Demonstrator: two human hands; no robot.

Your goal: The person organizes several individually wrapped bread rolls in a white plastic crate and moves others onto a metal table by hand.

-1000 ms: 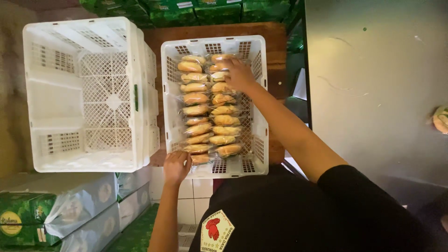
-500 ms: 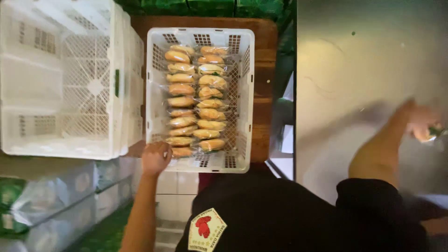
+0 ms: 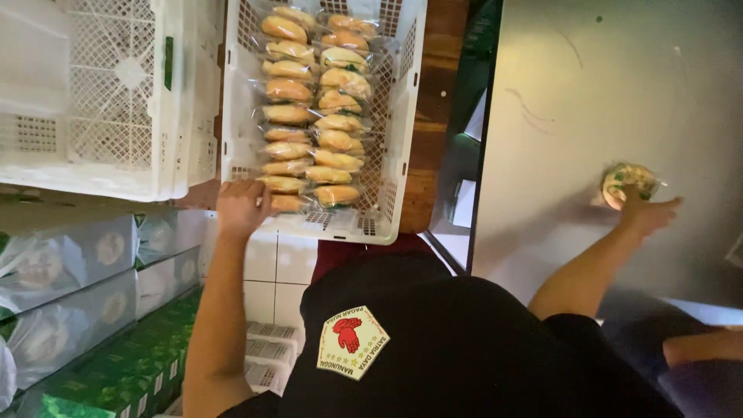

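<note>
The left hand [image 3: 241, 207] curls closed over the near rim of the white crate [image 3: 398, 116], at seven o'clock of its two rows of wrapped buns [image 3: 313, 116]. The right hand [image 3: 646, 213], fingers spread, rests on a wrapped round bun [image 3: 623, 179] on the grey surface [image 3: 604, 93], at three o'clock of the crate, well apart. An empty white crate [image 3: 101, 93] sits at nine o'clock.

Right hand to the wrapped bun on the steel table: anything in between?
Nothing visible. The right hand already lies against the wrapped bun on the steel table, whose surface around them shows bare. The left hand grips the near rim of the white crate filled with packed buns.
</note>
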